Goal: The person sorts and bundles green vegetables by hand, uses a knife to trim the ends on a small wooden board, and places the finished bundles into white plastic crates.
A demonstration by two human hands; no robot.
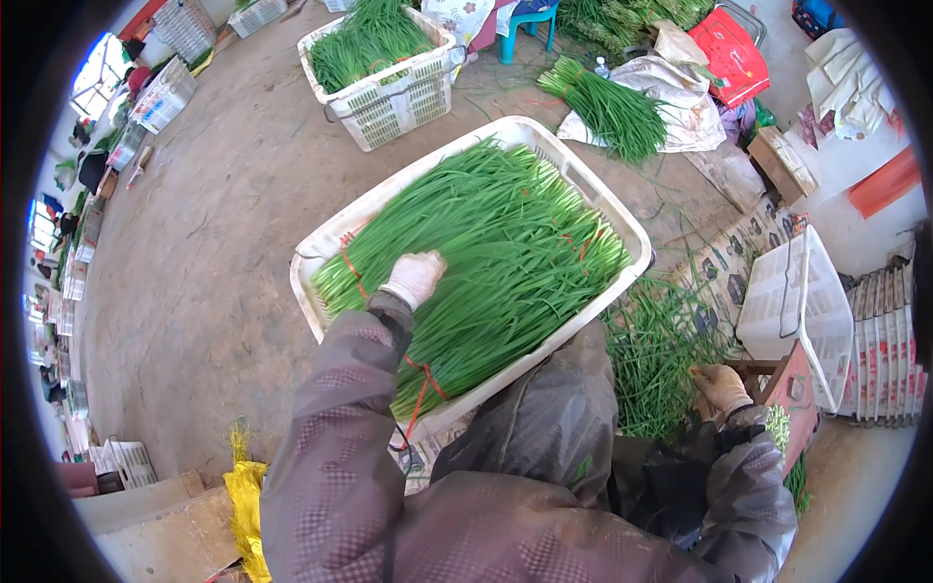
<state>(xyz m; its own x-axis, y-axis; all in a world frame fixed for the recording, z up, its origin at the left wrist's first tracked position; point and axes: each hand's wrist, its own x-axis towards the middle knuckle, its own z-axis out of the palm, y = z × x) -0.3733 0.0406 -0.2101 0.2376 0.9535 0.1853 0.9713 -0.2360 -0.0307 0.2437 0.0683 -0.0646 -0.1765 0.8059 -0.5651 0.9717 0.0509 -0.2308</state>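
A white plastic basket (634, 233) stands in front of me, filled with long green garlic chives (486, 262). Orange-red ties circle some bundles, with pale stem ends lying along the left and right sides. My left hand (416, 276), in a whitish glove, rests over the chives at the basket's left half. Its fingers are curled closed, and whatever is under them is hidden. Off to the right, my right hand (721, 387), in a tan-looking glove, is beside a reddish-brown wooden bench (792, 400). Those fingers look bent inward, their grip unclear. Loose chives (661, 355) lie heaped between that hand and the basket.
Another white basket (394, 109) full of chives stands farther back. A chive bundle (607, 107) lies on pale sacking to its right, near a red bag (729, 56). An upended white crate (797, 316) is at the right. Yellow sacking (248, 515) lies at lower left.
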